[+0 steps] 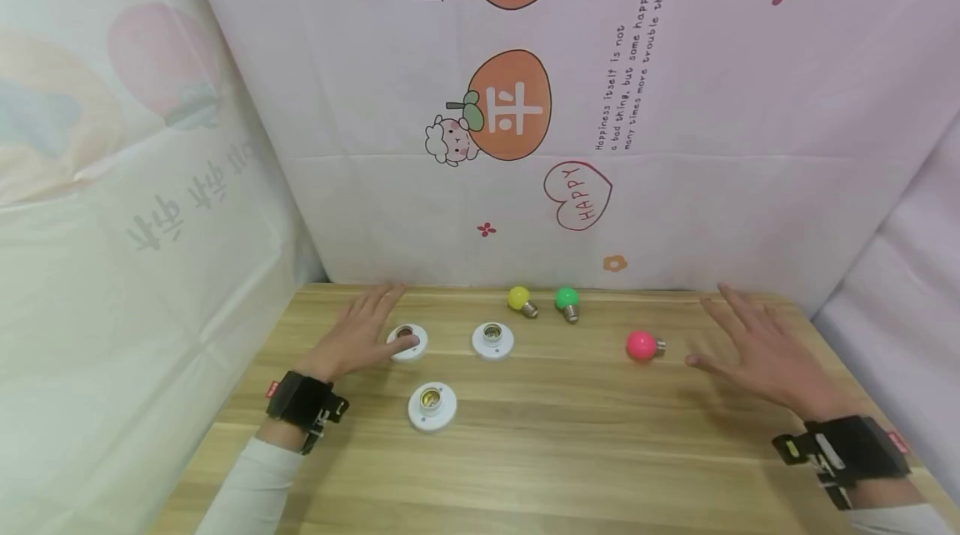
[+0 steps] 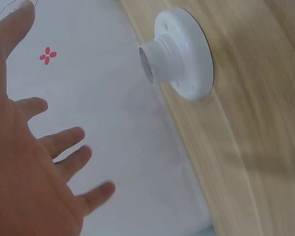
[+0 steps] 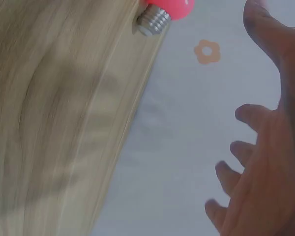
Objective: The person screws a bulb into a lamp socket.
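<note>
My left hand (image 1: pixel 362 335) is spread over the left side of the table, holding nothing; in the head view its thumb overlaps a white lamp socket (image 1: pixel 417 351). In the left wrist view that round-based socket (image 2: pixel 194 59) stands apart from the fingers. A second socket (image 1: pixel 492 342) lies to its right, and a third (image 1: pixel 432 408) sits closer to the front. At the right, my right hand (image 1: pixel 772 356) hovers with fingers spread, also holding nothing. The red bulb (image 1: pixel 641 345) lies just left of its thumb, metal base (image 3: pixel 154 20) toward the hand.
A yellow bulb (image 1: pixel 519 298) and a green bulb (image 1: pixel 567 299) lie near the table's back edge. Behind the wooden table (image 1: pixel 570 452) hangs a printed white cloth (image 1: pixel 375 185); more cloth hangs along the left and right sides.
</note>
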Available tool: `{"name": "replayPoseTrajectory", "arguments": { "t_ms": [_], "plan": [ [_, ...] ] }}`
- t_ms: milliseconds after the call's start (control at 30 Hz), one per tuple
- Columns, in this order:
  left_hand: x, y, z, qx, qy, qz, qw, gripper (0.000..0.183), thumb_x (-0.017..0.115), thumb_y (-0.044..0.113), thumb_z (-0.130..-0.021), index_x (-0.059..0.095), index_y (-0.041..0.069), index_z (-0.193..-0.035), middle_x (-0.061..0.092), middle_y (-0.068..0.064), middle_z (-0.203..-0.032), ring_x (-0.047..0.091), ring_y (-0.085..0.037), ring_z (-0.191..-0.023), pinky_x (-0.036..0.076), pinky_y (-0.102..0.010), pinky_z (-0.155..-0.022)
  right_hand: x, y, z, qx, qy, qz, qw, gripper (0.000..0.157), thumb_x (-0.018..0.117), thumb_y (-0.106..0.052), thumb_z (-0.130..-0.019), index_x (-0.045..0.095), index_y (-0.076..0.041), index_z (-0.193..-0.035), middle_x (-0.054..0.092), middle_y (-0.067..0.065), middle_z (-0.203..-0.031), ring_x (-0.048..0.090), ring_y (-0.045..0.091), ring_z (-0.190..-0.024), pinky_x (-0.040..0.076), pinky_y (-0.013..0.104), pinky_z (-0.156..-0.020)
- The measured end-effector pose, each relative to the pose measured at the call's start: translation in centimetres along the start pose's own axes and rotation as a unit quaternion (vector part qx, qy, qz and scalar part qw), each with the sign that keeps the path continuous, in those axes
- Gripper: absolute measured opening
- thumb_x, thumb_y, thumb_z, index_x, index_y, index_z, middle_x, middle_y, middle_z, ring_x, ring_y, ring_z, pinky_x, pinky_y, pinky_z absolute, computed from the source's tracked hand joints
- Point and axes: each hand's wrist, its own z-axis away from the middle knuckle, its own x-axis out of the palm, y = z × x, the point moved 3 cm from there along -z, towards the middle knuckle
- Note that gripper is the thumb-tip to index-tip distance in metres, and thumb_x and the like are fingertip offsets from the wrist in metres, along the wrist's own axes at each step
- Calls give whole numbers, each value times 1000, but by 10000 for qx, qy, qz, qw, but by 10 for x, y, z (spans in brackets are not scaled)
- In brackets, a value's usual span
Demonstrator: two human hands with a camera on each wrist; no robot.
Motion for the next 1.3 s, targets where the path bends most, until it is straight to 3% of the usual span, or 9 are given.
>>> {"name": "replayPoseTrajectory", "arguments": {
  "t_ms": [100, 167, 400, 633, 733, 1000, 1300],
  "plan": [
    [2, 3, 0, 132, 88, 116, 9998, 88, 46, 71, -87, 15, 25, -156, 28, -10, -154, 21, -32, -140, 19, -63, -109, 1, -5, -4, -137, 169, -175, 9996, 93, 63, -61, -82, 26, -15, -154, 15, 18, -159, 27, 50, -132, 24, 69, -101],
    [2, 6, 0, 236, 155, 178, 9994, 85, 48, 68, -88, 18, 25, -155, 36, -11, -150, 28, -31, -136, 23, -61, -108, 2, -10, -7, -233, 284, -212, 9991, 90, 64, -60, -82, 31, -14, -152, 27, 20, -154, 35, 50, -127, 31, 68, -97],
    [5, 23, 3, 859, 633, 248, 9940, 73, 59, 53, -90, 39, 12, -147, 52, -11, -136, 43, -30, -126, 35, -52, -104, 12, -24, -13, -318, 258, -522, 9978, 82, 66, -56, -83, 38, -18, -149, 37, 17, -149, 37, 45, -128, 35, 66, -96],
    [12, 37, 7, 1125, 729, 449, 9900, 66, 64, 46, -89, 46, 12, -142, 53, -6, -134, 44, -22, -125, 39, -45, -104, 22, -39, -18, -569, 248, -727, 9954, 80, 73, -46, -80, 40, -18, -147, 41, 16, -146, 38, 41, -128, 37, 65, -95],
    [16, 40, 10, 1114, 677, 540, 9900, 65, 64, 47, -89, 47, 13, -141, 54, -3, -132, 45, -18, -123, 40, -43, -103, 27, -45, -20, -634, 273, -768, 9947, 78, 74, -44, -79, 43, -16, -145, 41, 16, -147, 38, 40, -129, 38, 64, -96],
    [26, 45, 20, 861, 155, 735, 9934, 66, 57, 56, -90, 44, 20, -144, 51, 3, -135, 45, -10, -122, 44, -35, -98, 41, -53, -22, -651, 147, -895, 9937, 76, 74, -44, -79, 45, -17, -144, 41, 14, -147, 37, 37, -130, 40, 65, -92],
    [38, 49, 28, 711, -237, 1201, 9899, 68, 55, 59, -90, 41, 24, -146, 49, 4, -135, 52, -12, -114, 50, -34, -85, 48, -59, -25, -747, 237, -873, 9931, 75, 78, -36, -76, 48, -15, -142, 44, 16, -143, 41, 38, -126, 44, 64, -88]
  ]
}}
